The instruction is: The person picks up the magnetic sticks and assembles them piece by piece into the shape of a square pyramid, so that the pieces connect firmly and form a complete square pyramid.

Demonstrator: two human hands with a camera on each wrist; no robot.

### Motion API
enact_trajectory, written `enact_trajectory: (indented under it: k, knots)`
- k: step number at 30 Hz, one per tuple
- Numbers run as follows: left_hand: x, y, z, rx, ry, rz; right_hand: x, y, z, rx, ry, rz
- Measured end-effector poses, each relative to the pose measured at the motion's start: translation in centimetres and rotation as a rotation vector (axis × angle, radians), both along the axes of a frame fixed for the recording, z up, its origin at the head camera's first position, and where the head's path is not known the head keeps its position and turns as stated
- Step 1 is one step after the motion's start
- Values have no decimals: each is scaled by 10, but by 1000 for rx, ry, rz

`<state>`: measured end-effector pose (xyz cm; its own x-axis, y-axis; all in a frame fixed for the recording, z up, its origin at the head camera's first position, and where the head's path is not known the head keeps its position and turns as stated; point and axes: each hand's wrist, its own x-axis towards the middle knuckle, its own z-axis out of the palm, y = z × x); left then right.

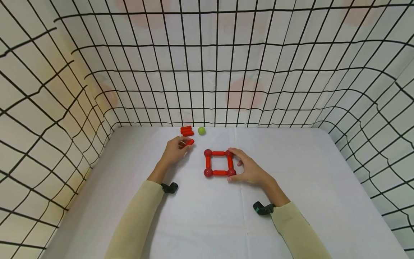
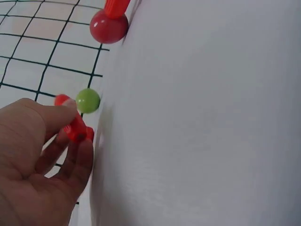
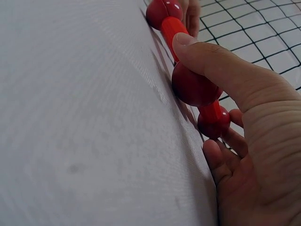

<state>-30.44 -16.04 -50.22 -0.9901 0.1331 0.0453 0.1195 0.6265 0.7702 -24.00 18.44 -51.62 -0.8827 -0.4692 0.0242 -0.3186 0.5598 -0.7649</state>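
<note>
pinched in my left hand (image 1: 173,151) is a red rod (image 1: 190,142); my right hand (image 1: 249,169) grips the square frame (image 1: 208,162), probably to steady it.

Corner balls (image 1: 208,173), four: were dark red, glossy. Rods joining them (image 1: 220,173): were brighter, orange-leaning red. Rod in the left hand (image 1: 173,151): matched that bright red. Loose rods (image 1: 186,128): were red likewise. Single ball (image 1: 202,130): was lime green. Sleeves (image 1: 139,216): were plain khaki. Tablecloth (image 1: 200,219): was plain white. Backdrop (image 1: 192,28): was whitish, black-gridded, with blurred round patches (image 1: 245,99), seemingly pink.
</note>
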Motion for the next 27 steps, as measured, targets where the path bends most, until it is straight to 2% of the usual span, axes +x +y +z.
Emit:
enact_trajectory:
  k: [5, 12, 19, 27]
  knots:
    - [9, 4, 4, 115, 39, -45, 1, 0, 1, 1, -11, -8]
    - [22, 14, 8, 264, 66, -168, -1, 0, 0, 18, -14, -19]
    - [36, 24, 11, 302, 49, -290, -2, -1, -1, 10, -13, -19]
    - [47, 30, 11, 308, -19, -424, -2, -1, 0, 1, -15, -12]
